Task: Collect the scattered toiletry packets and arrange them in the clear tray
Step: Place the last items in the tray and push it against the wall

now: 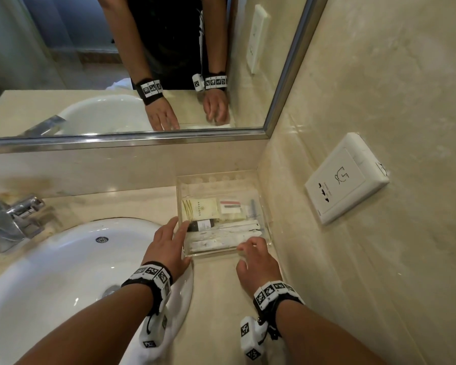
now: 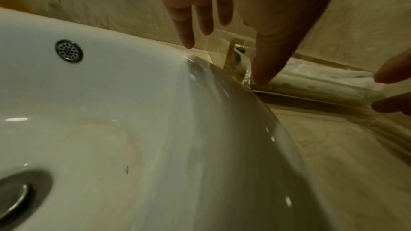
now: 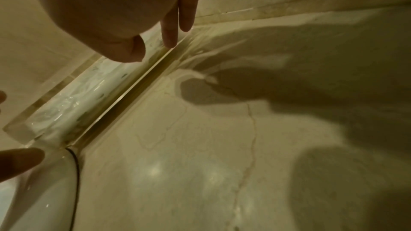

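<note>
The clear tray [image 1: 264, 206] sits in the counter's back right corner. It holds a cream packet [image 1: 202, 208], a small white packet with a red stripe [image 1: 230, 206], a dark little bottle [image 1: 202, 225] and several long white wrapped packets [image 1: 221, 239]. My left hand [image 1: 169, 245] lies with straight fingers against the tray's left wall [image 2: 240, 62]. My right hand [image 1: 256, 255] touches the tray's near wall [image 3: 93, 111] with its fingertips [image 3: 170, 41], fingers loosely extended. Neither hand holds a packet.
A white sink basin [image 1: 50, 272] with a drain [image 2: 17, 198] lies left of the tray, and a chrome faucet [image 1: 13, 219] stands behind it. A mirror [image 1: 129, 61] runs along the back wall. A wall socket [image 1: 346, 177] sits on the right wall.
</note>
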The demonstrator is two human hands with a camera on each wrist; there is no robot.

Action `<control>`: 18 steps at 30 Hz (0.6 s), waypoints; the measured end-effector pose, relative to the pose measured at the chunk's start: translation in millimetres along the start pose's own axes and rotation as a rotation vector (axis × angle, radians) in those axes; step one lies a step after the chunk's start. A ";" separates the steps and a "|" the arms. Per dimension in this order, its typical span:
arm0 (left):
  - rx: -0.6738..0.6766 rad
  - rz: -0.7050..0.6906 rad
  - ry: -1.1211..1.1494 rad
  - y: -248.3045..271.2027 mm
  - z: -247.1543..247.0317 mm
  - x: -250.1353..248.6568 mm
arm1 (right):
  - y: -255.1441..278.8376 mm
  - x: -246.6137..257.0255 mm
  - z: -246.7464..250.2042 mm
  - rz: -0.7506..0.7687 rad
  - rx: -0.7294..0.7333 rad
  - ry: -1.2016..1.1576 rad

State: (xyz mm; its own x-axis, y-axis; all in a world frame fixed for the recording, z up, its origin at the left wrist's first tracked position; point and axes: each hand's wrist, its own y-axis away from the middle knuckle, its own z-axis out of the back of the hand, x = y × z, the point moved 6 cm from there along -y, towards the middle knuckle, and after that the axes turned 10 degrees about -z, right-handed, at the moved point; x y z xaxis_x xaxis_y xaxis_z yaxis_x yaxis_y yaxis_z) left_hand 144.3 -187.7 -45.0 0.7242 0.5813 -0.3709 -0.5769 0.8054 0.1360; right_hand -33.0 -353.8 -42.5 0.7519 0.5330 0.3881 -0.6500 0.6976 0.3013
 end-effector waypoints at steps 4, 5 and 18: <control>0.015 -0.015 0.002 -9.6 2.3 4.2 | -7.5 6.5 -0.4 -0.006 -0.007 -0.008; 0.020 -0.015 -0.001 -11.6 2.1 5.6 | -8.5 8.4 -0.9 -0.007 -0.005 -0.013; 0.049 -0.049 -0.042 -31.3 4.7 9.1 | -23.8 24.0 0.1 -0.015 -0.005 -0.035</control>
State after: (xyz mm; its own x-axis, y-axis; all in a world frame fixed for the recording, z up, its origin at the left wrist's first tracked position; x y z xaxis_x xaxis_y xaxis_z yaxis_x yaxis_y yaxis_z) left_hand 170.7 -207.2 -48.4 0.7668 0.5447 -0.3396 -0.5221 0.8370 0.1636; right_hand 0.5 -357.7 -40.3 0.7571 0.5055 0.4139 -0.6382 0.7080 0.3026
